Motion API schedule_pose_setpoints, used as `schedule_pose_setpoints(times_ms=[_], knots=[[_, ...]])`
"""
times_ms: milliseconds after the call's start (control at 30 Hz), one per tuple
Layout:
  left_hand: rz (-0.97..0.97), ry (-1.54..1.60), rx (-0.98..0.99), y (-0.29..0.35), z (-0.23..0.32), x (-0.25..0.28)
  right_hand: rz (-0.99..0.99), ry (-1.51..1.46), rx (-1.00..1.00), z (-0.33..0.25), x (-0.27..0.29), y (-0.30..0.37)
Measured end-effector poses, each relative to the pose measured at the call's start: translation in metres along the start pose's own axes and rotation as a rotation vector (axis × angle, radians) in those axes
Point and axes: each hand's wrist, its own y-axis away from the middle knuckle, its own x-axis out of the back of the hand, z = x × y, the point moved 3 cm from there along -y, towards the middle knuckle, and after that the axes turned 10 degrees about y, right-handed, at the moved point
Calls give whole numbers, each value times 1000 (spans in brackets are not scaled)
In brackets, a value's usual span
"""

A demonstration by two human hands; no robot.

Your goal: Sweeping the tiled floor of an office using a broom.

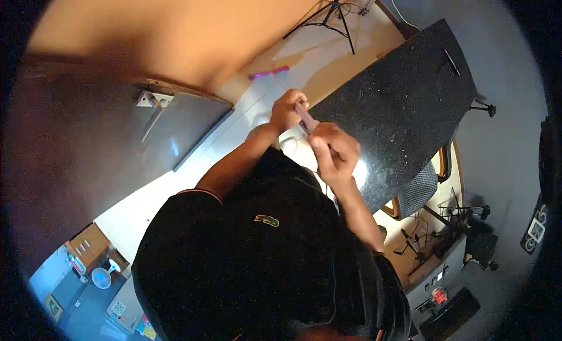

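My left hand and my right hand are raised in front of my chest, close together. Between them is a slim, flat, pinkish-grey thing, seen nearly edge-on; its exact kind does not show. The left fingers close around its far end. My right thumb and fingers grip the near end, covering part of it. Both hands are beside the left edge of a dark speckled table, held above its level or just off its side.
A dark door with a metal handle stands at the left. A black tripod is at the top, and a purple bar-shaped thing lies on the floor. A mesh chair sits by the table; a dark pen-like thing lies on it.
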Motion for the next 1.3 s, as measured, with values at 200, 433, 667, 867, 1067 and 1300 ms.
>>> schedule_pose_setpoints(times_ms=[200, 433, 667, 867, 1067, 1300], knots=[[113, -37, -307, -52, 45, -4, 205, 186, 254, -15, -9, -20], [61, 266, -441, -68, -39, -12, -304, 653, 86, 80, -88, -26], [-275, 119, 21, -20, -76, 23, -388, 489, 48, 62, -91, -29], [-55, -191, -344, 12, -5, 39, -202, 245, 283, -8, -81, -19], [48, 206, -223, 19, 27, 38, -177, 291, 367, -56, -65, -5], [-160, 327, 7, 97, -58, 73, -564, 439, 16, -28, -126, 49]])
